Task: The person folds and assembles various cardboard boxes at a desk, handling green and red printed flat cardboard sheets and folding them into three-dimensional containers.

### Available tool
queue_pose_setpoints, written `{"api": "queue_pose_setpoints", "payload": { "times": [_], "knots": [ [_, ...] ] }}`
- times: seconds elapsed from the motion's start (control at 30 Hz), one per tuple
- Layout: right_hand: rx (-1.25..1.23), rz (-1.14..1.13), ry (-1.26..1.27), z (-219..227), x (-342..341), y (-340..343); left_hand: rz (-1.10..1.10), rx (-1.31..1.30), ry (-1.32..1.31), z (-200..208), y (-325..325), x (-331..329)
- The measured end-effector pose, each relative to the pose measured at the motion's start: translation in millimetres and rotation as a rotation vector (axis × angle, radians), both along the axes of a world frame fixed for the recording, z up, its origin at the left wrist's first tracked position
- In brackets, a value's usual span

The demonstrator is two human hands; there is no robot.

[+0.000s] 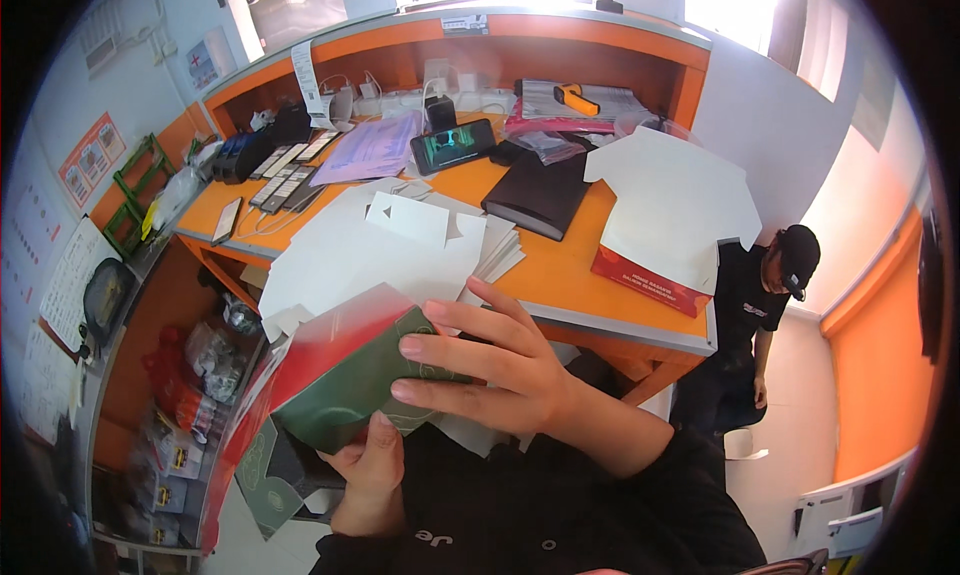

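Green-red carton partly hides white cardboard, black book beyond.

- the green-and-red angular cardboard box bore thin, pale, curving lines;
- the orange flat-topped desk had grey edging;
- the red-sided cardboard carton showed white flaps;
- the thick rectangular book was black
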State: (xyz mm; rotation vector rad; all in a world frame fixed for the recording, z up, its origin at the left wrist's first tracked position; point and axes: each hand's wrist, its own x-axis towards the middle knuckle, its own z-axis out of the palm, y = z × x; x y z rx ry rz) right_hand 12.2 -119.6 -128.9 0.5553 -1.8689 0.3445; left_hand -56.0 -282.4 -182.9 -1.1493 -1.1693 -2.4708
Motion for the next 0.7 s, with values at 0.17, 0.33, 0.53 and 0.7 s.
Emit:
{"api": "queue_pose_setpoints", "payload": {
  "times": [0.17, 0.33, 0.53, 0.7],
  "knots": [
    [-0.023, 0.088, -0.069, 10, 3, 7, 0.065, -0.126, -0.015, 5, -6, -2],
    [-0.092, 0.246, -0.124, 6, 1, 15, 0.014, -0.161, 0.014, 7, -11, 0],
    [-0.156, 0.174, 0.248, -25, -18, 8, -0.210, -0.107, 0.070, 7, 2, 12],
    [-0.351, 0.369, 0.070, -42, -16, -7, 0.034, -0.269, 0.168, 13, 7, 1]
  ]
}}
